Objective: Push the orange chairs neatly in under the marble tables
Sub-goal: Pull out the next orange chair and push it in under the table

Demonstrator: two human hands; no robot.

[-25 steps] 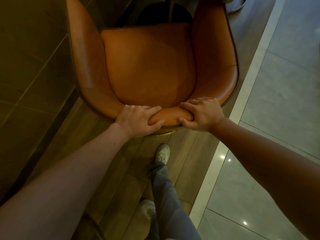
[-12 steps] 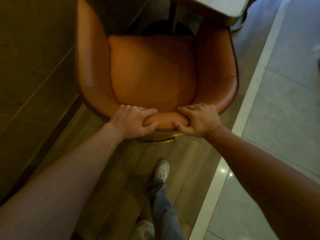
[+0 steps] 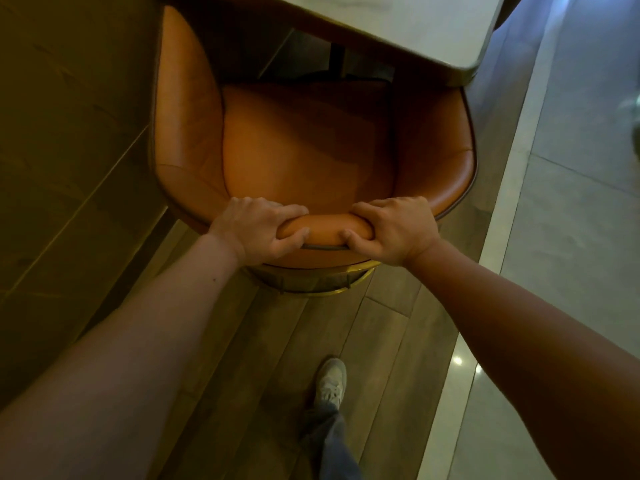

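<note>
A person's left hand [image 3: 258, 230] and right hand [image 3: 394, 228] clamp the backrest of an orange chair [image 3: 304, 147], fingers curled over its rim, thumbs behind, as it slides forward; the marble table [image 3: 398, 19] (out of view a second ago) now reaches over its right armrest, push unfinished

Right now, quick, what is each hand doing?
Left hand: closed, holding the back rim of the orange chair.
Right hand: closed, holding the same rim.
</note>
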